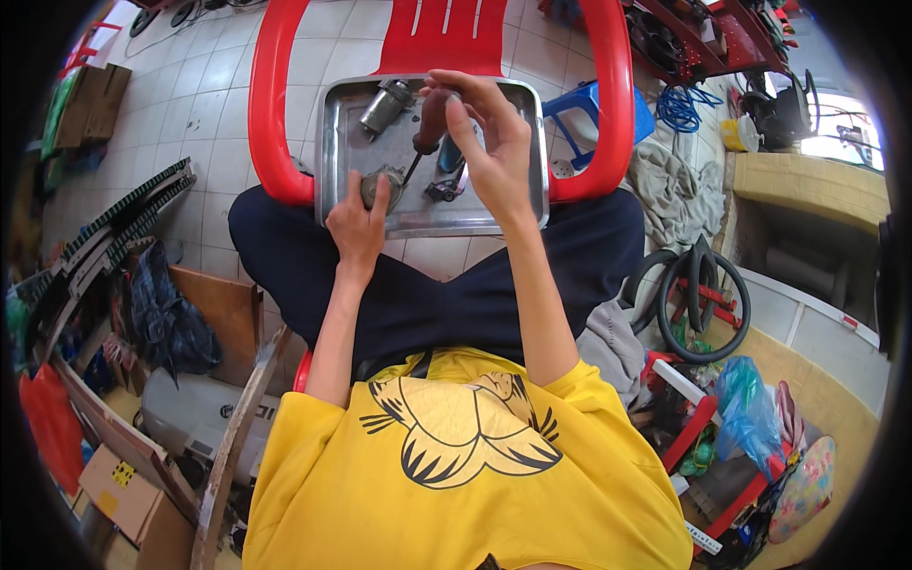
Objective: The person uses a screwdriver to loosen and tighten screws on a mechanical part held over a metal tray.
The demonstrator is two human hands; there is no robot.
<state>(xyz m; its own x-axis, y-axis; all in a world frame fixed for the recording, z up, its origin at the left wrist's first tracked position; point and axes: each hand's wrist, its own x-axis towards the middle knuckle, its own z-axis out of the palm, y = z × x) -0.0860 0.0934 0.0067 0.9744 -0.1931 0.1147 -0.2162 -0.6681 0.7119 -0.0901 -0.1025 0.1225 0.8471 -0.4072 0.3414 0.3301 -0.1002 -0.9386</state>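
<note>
A steel tray (424, 224) rests between my knees and a red chair (269, 114). My left hand (357, 220) grips a round, dull metal part (388, 188) at the tray's left side. My right hand (494, 157) is closed round the brown handle (432, 122) of a screwdriver, held upright with its shaft (411, 166) angled down beside that part; whether the tip touches it I cannot tell. A silver cylinder (383, 111) lies at the back left of the tray. A blue-handled item (446, 155) and a small dark part (442, 190) lie beneath my right hand.
A blue stool (617, 112), coiled blue hose (679, 106) and crumpled grey cloth (670, 195) are right of the chair. Black tubes (703, 337) and bagged items (741, 408) lie at my right. Boards (214, 304) and a cardboard box (123, 499) are at my left. Tiled floor (209, 104) surrounds the chair.
</note>
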